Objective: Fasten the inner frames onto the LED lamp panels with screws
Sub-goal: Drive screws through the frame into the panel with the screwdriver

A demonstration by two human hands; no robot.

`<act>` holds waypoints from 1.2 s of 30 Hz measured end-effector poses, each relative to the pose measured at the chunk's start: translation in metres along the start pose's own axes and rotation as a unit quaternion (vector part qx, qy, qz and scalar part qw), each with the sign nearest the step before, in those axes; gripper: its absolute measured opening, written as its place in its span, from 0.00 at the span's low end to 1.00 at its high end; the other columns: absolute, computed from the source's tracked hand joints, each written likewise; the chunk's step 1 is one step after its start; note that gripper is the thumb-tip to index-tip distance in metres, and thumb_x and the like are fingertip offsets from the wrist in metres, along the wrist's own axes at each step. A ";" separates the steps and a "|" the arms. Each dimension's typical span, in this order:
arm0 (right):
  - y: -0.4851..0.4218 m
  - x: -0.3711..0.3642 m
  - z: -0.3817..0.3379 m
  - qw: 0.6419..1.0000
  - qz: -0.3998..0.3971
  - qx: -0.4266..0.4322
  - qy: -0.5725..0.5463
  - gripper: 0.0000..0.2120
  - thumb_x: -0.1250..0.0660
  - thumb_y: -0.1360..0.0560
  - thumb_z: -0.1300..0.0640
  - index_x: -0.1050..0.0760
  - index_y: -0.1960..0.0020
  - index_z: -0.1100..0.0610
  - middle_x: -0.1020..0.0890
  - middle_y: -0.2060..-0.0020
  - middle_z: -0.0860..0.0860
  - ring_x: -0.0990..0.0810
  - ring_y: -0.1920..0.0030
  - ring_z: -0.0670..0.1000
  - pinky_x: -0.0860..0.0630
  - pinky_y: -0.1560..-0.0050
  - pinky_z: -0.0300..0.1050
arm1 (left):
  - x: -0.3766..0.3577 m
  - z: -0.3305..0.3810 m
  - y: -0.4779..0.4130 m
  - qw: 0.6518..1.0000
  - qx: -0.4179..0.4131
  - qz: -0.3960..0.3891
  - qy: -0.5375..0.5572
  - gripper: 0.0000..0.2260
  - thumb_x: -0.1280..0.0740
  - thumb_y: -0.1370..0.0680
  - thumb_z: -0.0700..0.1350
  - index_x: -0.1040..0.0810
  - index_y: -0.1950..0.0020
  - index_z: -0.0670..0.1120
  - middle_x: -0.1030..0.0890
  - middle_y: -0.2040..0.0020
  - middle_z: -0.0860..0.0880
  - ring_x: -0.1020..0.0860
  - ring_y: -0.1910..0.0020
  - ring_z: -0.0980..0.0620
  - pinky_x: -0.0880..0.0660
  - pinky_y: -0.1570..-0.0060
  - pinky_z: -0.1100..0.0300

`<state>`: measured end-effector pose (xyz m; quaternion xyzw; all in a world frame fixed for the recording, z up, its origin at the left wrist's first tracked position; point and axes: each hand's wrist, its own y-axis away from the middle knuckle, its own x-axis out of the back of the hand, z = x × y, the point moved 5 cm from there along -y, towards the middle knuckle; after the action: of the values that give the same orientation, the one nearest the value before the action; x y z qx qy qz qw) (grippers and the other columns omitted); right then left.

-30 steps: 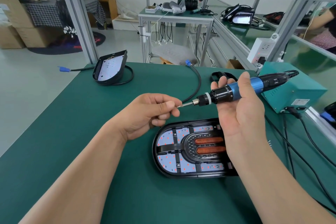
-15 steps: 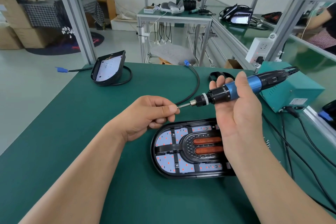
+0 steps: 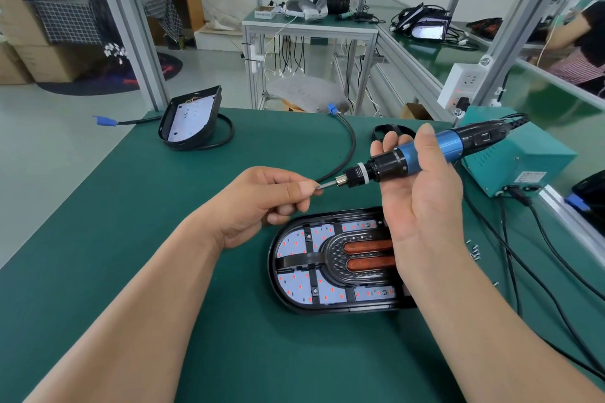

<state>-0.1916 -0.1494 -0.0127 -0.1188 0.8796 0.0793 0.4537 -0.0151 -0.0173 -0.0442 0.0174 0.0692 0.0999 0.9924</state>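
My right hand (image 3: pixel 422 206) holds the driver (image 3: pixel 425 155) nearly level above the worktop (image 3: pixel 147 239), thumb over the blue barrel and fingers curled behind it. My left hand (image 3: pixel 258 203) pinches the tip of the bit (image 3: pixel 325 186) between thumb and forefinger, the other fingers curled under. I take it I am seating a screw there, but whatever sits in the pinch is too small to see.

The panel (image 3: pixel 273 271) lies flat just below both hands, with the black frame (image 3: pixel 294 260) resting in it over the LED boards. Spare screws (image 3: pixel 474 252) lie on the worktop to its right.

The risks, as I judge them:
- The screw may drop as I let go and swing the bit down. It could fall among the LEDs.
- A squeeze on the driver now could spin the bit against my fingertips.
- The frame looks loose, so an off-centre push could shift it from its holes.
- Coming in tilted could cross-thread the screw or let the bit skid onto a board.
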 end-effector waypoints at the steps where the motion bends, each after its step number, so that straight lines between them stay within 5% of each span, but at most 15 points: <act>1: -0.001 0.000 -0.001 1.000 0.000 -0.001 -0.004 0.09 0.29 0.17 0.59 0.26 0.42 0.62 0.21 0.53 0.56 0.13 0.52 0.56 0.17 0.39 0.60 | 0.000 0.000 0.001 1.000 0.003 -0.006 0.004 0.13 0.23 0.24 0.46 0.12 0.45 0.38 0.21 0.61 0.46 0.33 0.68 0.56 0.37 0.72 0.68; 9: -0.010 0.002 -0.021 0.999 0.017 0.009 -0.038 0.07 0.29 0.16 0.59 0.25 0.45 0.62 0.21 0.59 0.55 0.15 0.57 0.56 0.17 0.38 0.63 | -0.001 -0.002 0.005 0.991 0.028 -0.022 -0.128 0.20 0.24 0.31 0.56 0.11 0.44 0.45 0.19 0.59 0.45 0.29 0.63 0.52 0.33 0.68 0.66; 14: -0.016 0.005 -0.032 0.998 0.039 0.019 -0.043 0.07 0.30 0.16 0.59 0.25 0.47 0.62 0.22 0.60 0.55 0.16 0.60 0.56 0.17 0.39 0.63 | -0.002 -0.002 0.007 0.989 0.039 -0.034 -0.137 0.12 0.22 0.28 0.46 0.11 0.46 0.44 0.12 0.47 0.40 0.14 0.50 0.46 0.18 0.45 0.55; 30: -0.014 0.045 -0.069 0.999 0.031 0.031 -0.013 0.06 0.30 0.17 0.60 0.26 0.47 0.61 0.21 0.63 0.55 0.19 0.62 0.53 0.15 0.43 0.58 | 0.003 0.004 0.004 0.969 -0.023 0.017 -0.245 0.13 0.22 0.32 0.58 0.10 0.53 0.52 0.11 0.51 0.51 0.14 0.51 0.54 0.22 0.48 0.63; 36: -0.010 0.041 -0.065 1.000 -0.013 0.014 0.017 0.09 0.29 0.20 0.61 0.27 0.43 0.60 0.22 0.63 0.52 0.21 0.64 0.50 0.17 0.52 0.50 | 0.012 0.005 0.001 0.962 -0.032 0.053 -0.265 0.12 0.23 0.33 0.59 0.10 0.55 0.54 0.11 0.52 0.51 0.14 0.52 0.55 0.21 0.47 0.64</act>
<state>-0.2622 -0.1809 -0.0088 -0.1253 0.8864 0.0588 0.4417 -0.0034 -0.0141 -0.0406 0.0155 -0.2005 0.1467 0.9685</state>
